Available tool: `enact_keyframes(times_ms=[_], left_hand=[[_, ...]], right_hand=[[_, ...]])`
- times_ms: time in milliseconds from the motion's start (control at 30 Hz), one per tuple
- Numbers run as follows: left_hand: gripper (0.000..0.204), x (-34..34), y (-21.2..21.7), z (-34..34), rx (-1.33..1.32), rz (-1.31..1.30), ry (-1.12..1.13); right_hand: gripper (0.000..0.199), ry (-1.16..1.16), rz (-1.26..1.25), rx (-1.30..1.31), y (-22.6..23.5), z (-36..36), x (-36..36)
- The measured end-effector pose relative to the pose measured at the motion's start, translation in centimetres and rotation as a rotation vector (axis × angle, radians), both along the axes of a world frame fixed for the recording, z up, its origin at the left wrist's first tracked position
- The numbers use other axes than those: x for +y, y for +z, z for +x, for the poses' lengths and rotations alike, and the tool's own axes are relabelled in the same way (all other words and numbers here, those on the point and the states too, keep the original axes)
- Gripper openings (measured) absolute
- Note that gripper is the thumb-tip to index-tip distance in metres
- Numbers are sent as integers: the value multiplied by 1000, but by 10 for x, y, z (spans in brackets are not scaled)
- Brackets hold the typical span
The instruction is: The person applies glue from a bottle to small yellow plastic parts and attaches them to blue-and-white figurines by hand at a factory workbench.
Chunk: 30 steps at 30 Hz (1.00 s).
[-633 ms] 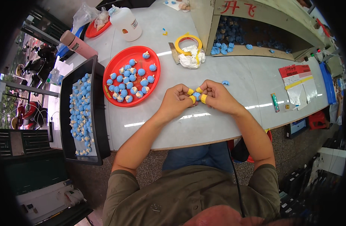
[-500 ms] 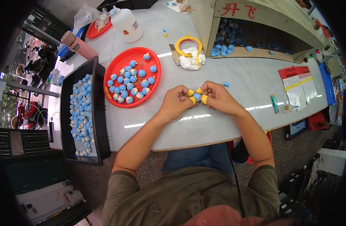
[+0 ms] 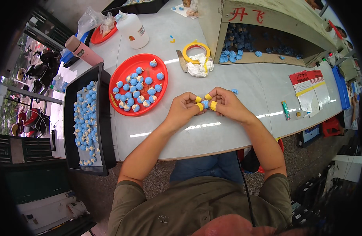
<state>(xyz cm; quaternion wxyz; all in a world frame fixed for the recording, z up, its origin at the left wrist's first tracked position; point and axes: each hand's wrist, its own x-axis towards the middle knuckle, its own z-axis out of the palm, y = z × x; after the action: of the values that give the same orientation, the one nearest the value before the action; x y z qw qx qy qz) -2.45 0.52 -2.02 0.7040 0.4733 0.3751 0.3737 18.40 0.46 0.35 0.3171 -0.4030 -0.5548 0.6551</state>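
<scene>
Between my two hands, above the grey tabletop (image 3: 181,141), is a small blue piece (image 3: 205,104), pinched from both sides. My left hand (image 3: 183,108) has its thumb and forefinger closed on the piece's left side. On the opposite side my right hand (image 3: 228,104) grips it the same way. Yellow tape wraps the thumb and forefinger tips of both hands. My fingers cover much of the piece, so its full shape is hidden. Just beyond my right hand lies another small blue piece (image 3: 234,91).
Left of my hands, a red round tray (image 3: 159,100) bears blue balls with cream-coloured tips. A black bin (image 3: 107,137) with many more stands farther left. Beyond are yellow tape (image 3: 185,50), white crumpled tissue (image 3: 196,70) and a white bottle (image 3: 131,29). An open-fronted box (image 3: 263,58) holds blue pieces.
The blue piece has turned slightly between my fingertips and looks rounder now. Both hands keep their pinch in nearly the same place. The whole view has shifted a little.
</scene>
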Motion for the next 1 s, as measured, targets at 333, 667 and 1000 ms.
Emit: enact_keyframes(times_ms=[333,667,1000], left_hand=[[15,0,-3,1,26,11,10],[10,-1,-7,1,118,98,17],[12,2,-5,1,77,72,10]], right_hand=[[19,3,-2,10,1,-1,-1],[11,28,44,-29,-13,0,1],[13,15,34,-24,-9,-2,1]])
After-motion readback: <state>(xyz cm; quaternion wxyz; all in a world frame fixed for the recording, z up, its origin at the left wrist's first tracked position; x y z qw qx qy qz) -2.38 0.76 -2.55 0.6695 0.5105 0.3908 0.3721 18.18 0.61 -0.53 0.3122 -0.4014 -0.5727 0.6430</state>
